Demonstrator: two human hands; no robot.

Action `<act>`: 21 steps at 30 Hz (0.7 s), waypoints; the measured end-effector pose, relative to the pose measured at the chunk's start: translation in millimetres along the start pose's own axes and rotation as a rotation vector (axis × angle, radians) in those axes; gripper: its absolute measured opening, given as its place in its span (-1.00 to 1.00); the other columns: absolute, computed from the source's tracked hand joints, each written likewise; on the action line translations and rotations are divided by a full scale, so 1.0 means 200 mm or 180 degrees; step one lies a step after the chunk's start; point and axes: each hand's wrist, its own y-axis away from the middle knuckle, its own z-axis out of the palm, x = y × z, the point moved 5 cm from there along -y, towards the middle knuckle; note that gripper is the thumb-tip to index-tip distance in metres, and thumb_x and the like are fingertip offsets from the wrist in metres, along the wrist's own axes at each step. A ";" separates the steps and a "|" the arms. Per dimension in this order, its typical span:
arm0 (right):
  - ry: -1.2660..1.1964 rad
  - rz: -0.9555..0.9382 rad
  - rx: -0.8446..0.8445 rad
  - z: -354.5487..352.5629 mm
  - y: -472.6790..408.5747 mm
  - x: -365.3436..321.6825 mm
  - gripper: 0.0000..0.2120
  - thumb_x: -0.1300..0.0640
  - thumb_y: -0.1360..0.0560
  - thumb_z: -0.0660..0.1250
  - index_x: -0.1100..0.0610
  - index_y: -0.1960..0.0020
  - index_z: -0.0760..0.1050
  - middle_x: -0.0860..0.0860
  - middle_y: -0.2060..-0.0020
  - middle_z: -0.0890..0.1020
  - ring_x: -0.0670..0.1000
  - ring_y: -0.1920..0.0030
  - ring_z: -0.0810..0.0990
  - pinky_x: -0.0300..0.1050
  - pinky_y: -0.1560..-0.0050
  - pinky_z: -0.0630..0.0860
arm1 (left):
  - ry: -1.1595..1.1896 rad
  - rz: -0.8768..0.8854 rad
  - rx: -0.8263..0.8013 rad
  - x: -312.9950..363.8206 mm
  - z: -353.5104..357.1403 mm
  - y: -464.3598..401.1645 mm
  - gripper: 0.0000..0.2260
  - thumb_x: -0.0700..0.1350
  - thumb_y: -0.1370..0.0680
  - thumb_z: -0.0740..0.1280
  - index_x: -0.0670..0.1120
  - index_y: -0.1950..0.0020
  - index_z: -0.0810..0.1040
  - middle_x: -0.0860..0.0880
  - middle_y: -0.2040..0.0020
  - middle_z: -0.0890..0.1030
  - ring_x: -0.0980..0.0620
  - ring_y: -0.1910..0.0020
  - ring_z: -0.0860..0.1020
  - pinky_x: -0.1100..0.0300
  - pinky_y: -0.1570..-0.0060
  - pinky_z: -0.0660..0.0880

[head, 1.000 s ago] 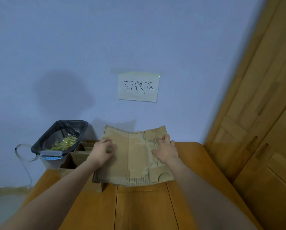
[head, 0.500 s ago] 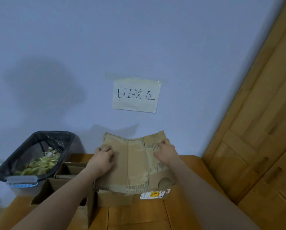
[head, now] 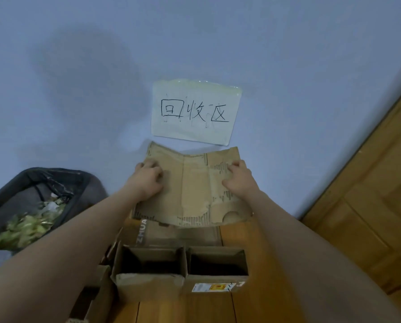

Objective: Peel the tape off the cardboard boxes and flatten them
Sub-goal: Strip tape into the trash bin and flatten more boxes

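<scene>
Open boxes: nearest me, low centre of the frame, two upright cardboard boxes stand side by side on the counter, tops open, a label on the front of the right one. A second ago these were hidden under my arms; they have come into view below the sheet.

Flattened box: mid-frame, above the open boxes. It has risen in the frame and now hangs clear of the counter, its top edge near the wall sign. I judge this one is done and on its way to the wall; the two open boxes remain to be flattened.

Left grip: my left hand holds the sheet's left part, fingers curled on its face.

Right grip: my right hand holds the right part, fingers on the torn printed patch. The sheet spans between both grips.

Bin: left edge, black-lined, with pale scraps inside.
</scene>
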 end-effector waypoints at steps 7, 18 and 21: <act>0.0159 -0.0058 -0.0517 0.36 -0.25 0.20 -0.38 0.13 -0.46 0.36 0.21 -0.45 0.25 0.07 -0.46 0.09 0.19 -0.39 0.18 -0.02 -0.30 0.29 | 0.0272 -0.0135 -0.0127 -0.13 0.32 -0.22 -0.68 -0.16 -0.55 0.30 -0.10 -0.31 0.47 -0.12 -0.51 0.20 -0.22 -0.43 0.20 -0.02 -0.36 0.24; -0.0363 0.0370 -0.1391 1.13 -0.25 0.50 -0.35 0.16 -0.50 0.25 0.18 -0.53 0.10 -0.08 -0.47 0.02 0.11 -0.42 0.08 -0.27 -0.13 0.26 | -0.0182 -0.0602 -0.1358 -0.37 1.05 -0.31 -0.59 -0.05 -0.58 0.29 -0.06 -0.41 0.36 -0.11 -0.55 0.01 -0.24 -0.48 0.07 -0.07 -0.40 0.21; -0.0382 0.0508 -0.1505 1.23 -0.26 0.57 -0.40 0.17 -0.48 0.23 0.14 -0.50 0.18 -0.05 -0.46 0.06 0.12 -0.40 0.12 -0.15 -0.26 0.21 | -0.0310 -0.0557 -0.1553 -0.40 1.18 -0.32 -0.54 -0.03 -0.56 0.31 -0.01 -0.45 0.31 -0.11 -0.56 -0.06 -0.26 -0.50 0.00 -0.11 -0.41 0.21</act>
